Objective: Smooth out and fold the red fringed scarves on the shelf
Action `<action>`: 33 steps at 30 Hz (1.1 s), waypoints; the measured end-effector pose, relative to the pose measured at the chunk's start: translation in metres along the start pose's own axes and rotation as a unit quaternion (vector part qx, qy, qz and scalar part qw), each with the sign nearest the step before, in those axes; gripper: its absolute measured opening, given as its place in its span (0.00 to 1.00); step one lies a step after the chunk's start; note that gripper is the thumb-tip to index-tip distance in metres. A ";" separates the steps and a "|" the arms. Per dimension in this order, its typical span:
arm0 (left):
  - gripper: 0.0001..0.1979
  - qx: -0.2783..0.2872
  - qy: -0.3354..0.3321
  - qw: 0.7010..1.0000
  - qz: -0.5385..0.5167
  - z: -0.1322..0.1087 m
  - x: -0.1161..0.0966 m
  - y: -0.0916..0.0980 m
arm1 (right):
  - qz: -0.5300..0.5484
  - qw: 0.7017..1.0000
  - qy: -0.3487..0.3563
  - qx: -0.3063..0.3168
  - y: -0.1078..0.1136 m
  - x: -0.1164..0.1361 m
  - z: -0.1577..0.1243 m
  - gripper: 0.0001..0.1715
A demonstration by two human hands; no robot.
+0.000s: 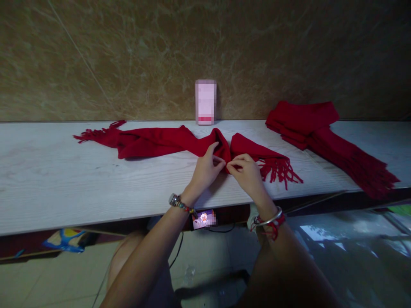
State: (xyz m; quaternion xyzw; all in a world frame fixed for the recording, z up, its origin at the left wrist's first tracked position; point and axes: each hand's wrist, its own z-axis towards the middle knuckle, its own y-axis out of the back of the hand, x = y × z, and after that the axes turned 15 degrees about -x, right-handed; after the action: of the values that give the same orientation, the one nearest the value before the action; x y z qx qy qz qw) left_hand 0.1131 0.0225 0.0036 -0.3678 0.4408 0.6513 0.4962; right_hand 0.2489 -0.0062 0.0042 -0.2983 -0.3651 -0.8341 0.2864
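Observation:
A red fringed scarf point(154, 143) lies stretched along the white wood-grain tabletop, bunched up at its middle. At that bunched part, my left hand point(208, 167) pinches the cloth between thumb and fingers. Close beside it, my right hand point(246, 170) pinches the same scarf, its fingertips almost meeting those of the left. One fringed end spreads out just past my right hand; the other points to the far left. The exact bit of cloth between my fingertips is partly hidden.
Several folded red scarves point(303, 122) are piled at the right, fringes over the front edge. A pink-screened phone point(206, 102) leans on the brown marbled wall point(135, 55). Below the table point(64, 184) are a lit phone point(203, 219), a cable and a blue-yellow packet point(66, 239).

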 end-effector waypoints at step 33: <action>0.26 0.002 0.012 1.000 0.022 0.002 -0.010 0.001 | 0.029 0.999 0.021 -0.002 -0.002 0.002 -0.001 0.08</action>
State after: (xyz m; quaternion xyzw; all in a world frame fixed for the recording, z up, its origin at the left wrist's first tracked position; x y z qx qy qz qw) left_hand 0.1141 0.0211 0.0136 -0.3654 0.4558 0.6565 0.4772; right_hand 0.2461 -0.0061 0.0045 -0.2920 -0.3490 -0.8320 0.3173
